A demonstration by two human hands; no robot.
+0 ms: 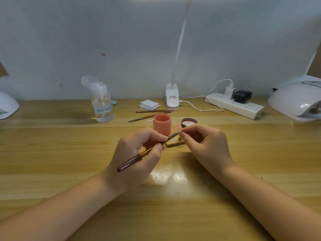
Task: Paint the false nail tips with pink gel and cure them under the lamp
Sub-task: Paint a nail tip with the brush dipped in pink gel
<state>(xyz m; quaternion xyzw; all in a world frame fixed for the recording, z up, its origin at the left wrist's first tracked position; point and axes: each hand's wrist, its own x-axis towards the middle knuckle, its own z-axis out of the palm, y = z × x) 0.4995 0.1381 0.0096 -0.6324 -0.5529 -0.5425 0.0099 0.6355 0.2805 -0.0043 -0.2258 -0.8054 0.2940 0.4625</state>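
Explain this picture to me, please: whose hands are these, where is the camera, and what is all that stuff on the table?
There is no machine here. A person wears one camera on the head, looking down at their own hands. The left hand holds a brown nail brush in a pen-like grip. The right hand pinches a small false nail tip, and the brush tip meets it. Behind them on the wooden table stand an open pink gel jar and its lid, lying inside up. A small block sits under the fingers. Further back are a clear pump bottle, white wipes, two more thin tools, a clip lamp and a power strip. The white dome at far right is the curing lamp.
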